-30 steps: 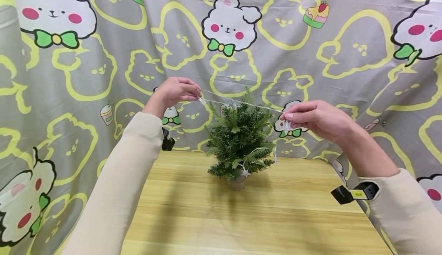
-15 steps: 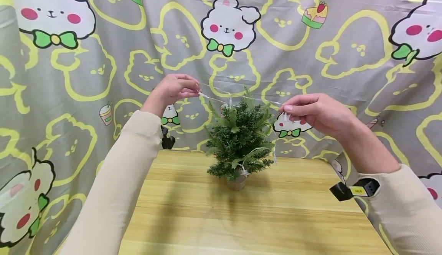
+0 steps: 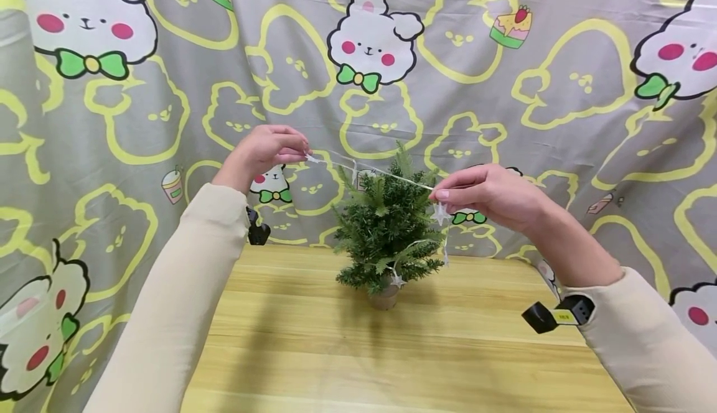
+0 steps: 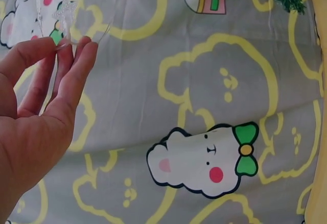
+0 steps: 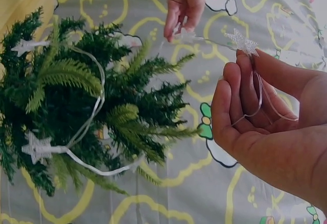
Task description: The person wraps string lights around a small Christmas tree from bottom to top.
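Note:
A small green artificial Christmas tree [image 3: 386, 226] stands on the table in a brown pot [image 3: 383, 300]. A thin clear string of star lights [image 3: 400, 178] stretches above its upper part between both hands. My left hand [image 3: 267, 152] pinches the string at the tree's upper left; in the left wrist view a clear star [image 4: 65, 14] shows just beyond the fingertips. At the upper right, my right hand [image 3: 493, 194] pinches the string by thumb and fingertips, with a star [image 5: 242, 41] at them and wire loops across the palm. Another star [image 3: 396, 278] hangs on the lower branches.
The wooden table [image 3: 347, 351] carries the tree near its far edge. Behind it hangs a grey curtain [image 3: 235, 21] with cartoon bears. Black wrist cameras, such as the right one [image 3: 560, 315], sit at both sleeves.
Both hands have shifted left and are a little lower than half a second ago. The string between them now slants down to the right. The tree has stayed in place.

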Demonstrator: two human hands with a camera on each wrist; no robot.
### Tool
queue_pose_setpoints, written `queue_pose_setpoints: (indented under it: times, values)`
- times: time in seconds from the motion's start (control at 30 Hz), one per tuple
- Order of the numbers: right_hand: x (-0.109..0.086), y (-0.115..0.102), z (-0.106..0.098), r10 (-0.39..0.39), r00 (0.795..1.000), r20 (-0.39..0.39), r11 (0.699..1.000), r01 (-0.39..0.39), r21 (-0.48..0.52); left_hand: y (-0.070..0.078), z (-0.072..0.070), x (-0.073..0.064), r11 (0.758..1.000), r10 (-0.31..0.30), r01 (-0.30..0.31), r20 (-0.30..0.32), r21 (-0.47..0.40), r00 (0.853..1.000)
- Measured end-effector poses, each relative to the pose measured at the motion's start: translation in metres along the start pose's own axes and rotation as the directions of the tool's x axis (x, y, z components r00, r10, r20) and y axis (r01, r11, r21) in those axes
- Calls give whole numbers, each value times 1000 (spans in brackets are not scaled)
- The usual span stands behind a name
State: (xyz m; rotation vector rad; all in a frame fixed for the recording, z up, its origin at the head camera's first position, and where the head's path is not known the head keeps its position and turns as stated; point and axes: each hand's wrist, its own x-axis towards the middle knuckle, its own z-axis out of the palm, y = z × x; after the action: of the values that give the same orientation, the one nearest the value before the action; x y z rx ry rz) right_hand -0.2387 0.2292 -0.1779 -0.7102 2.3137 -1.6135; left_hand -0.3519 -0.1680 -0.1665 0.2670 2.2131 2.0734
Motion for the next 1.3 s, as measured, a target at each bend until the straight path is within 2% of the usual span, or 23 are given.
queue_pose_setpoints:
  times: [0.2, 0.5, 0.63, 0.8, 0.93, 1.03, 1.13, 1.2, 1.3]
  values:
    - [10, -1, 10, 6, 1000, -1, 1000, -6, 10, 4, -2, 5, 996, 26, -34, -93, -83, 995]
    - [18, -4, 19, -7, 1000, 2, 1000, 7, -29, 31, 5, 6, 964, 37, -80, -169, -255, 985]
    - [17, -3, 18, 1, 1000, -10, 1000, -1, -24, 29, 13, 12, 969, 54, -94, -173, -230, 983]
    - [17, 3, 19, 31, 999, -37, 999, -31, -22, 5, 20, 23, 983, 18, -44, -144, -176, 989]
    - [15, 7, 19, 30, 999, -31, 999, -30, 13, -11, 15, 25, 991, 15, -31, -123, -131, 992]
    - [10, 8, 13, 18, 1000, -19, 1000, -17, 24, -16, 12, 20, 997, 15, -21, -77, -77, 997]
    - [5, 9, 5, -5, 1000, -12, 999, 5, 45, -18, 9, 12, 1000, -1, 1, -9, 29, 1000]
    - [1, 11, -1, -30, 1000, -7, 997, 30, 65, -22, 9, 6, 995, -8, 4, 40, 96, 999]
    - [-6, 13, -11, -74, 997, 14, 994, 73, 86, -25, 9, -3, 989, -6, -10, 108, 150, 994]
